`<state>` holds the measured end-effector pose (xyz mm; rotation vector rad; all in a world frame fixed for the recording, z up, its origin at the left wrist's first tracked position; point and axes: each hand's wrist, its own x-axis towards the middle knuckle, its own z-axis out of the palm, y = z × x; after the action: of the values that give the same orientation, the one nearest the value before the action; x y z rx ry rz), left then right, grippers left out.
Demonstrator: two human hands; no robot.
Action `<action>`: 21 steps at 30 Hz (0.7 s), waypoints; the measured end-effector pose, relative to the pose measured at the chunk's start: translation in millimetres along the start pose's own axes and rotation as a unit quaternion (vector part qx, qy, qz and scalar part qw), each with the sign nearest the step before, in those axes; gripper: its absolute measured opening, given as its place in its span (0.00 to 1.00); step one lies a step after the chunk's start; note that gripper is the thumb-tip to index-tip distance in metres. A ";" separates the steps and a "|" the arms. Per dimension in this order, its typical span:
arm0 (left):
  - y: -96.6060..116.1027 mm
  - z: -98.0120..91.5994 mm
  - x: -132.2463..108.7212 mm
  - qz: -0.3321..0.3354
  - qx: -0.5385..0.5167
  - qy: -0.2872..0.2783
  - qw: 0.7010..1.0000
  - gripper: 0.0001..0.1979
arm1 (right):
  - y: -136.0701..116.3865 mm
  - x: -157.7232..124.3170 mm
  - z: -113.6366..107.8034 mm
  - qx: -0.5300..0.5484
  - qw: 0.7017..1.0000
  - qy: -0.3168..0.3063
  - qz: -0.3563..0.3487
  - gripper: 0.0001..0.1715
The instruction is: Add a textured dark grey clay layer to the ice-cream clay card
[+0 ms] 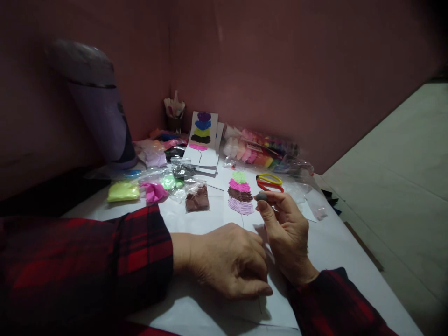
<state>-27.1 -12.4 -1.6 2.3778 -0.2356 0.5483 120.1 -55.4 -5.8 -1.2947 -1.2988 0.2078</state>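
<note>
My right hand (289, 233) is raised over the paper, its thumb and forefinger pinching a small dark grey lump of modelling clay (261, 197). My left hand (229, 261) rests palm down on the lower part of the sheet with its fingers curled under, so whatever they hold, if anything, is hidden. Just beyond the hands, the white paper (229, 219) bears a stack of textured clay shapes (240, 196) in light green, pink, brown and lilac. A thin drawn line runs down from the lilac one. Yellow and red looped tools (270, 183) lie right of the shapes.
Small bags of yellow clay (123, 192), pink clay (154, 192) and brown clay (197, 198) lie to the left. Behind them stand a card with painted shapes (201, 135) and a cup of tools (174, 114). Packs of coloured clay (259, 148) sit by the wall. A tall purple container (101, 116) stands left.
</note>
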 end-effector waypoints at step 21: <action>10.9 8.7 -4.3 0.162 0.255 -0.046 0.952 0.06 | 2.5 1.6 -1.6 -0.040 0.974 -0.180 0.133 0.16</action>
<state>-31.4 -26.3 -3.1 2.8931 -0.5953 0.7173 123.3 -54.2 -6.4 -1.5484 -1.4440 0.6074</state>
